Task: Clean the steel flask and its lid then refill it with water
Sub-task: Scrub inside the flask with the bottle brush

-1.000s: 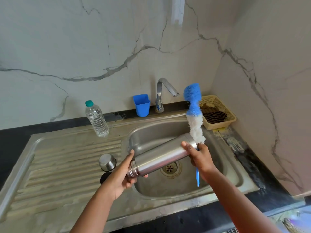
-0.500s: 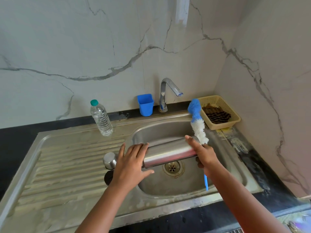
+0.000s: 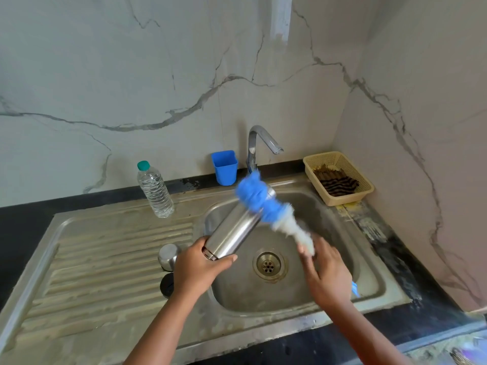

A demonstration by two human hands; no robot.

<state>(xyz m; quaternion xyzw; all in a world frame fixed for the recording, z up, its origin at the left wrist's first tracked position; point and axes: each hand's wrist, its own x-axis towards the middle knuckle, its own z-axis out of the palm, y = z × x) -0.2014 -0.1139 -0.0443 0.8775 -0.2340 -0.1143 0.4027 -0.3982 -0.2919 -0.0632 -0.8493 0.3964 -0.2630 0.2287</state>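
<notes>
The steel flask (image 3: 234,231) is tilted over the sink basin (image 3: 329,280), its near end gripped in my left hand (image 3: 197,267) and its far end pointing up toward the tap (image 3: 259,143). My right hand (image 3: 326,275) holds the handle of a bottle brush (image 3: 266,206); the brush's blue and white bristles are blurred and lie against the flask's far end. The blue handle tip shows below my right hand. A steel cap (image 3: 168,255) and a black lid piece (image 3: 166,285) sit on the drainboard beside my left hand.
A plastic water bottle (image 3: 155,191) with a green cap stands on the drainboard at the back. A blue cup (image 3: 224,167) is beside the tap. A yellow basket (image 3: 340,177) with a dark scrubber sits at the back right corner. Marble walls close in behind and to the right.
My left hand slid to the flask's near end and swung the flask from lying across the basin to pointing at the tap. My right hand left the flask and swung the brush onto its far end.
</notes>
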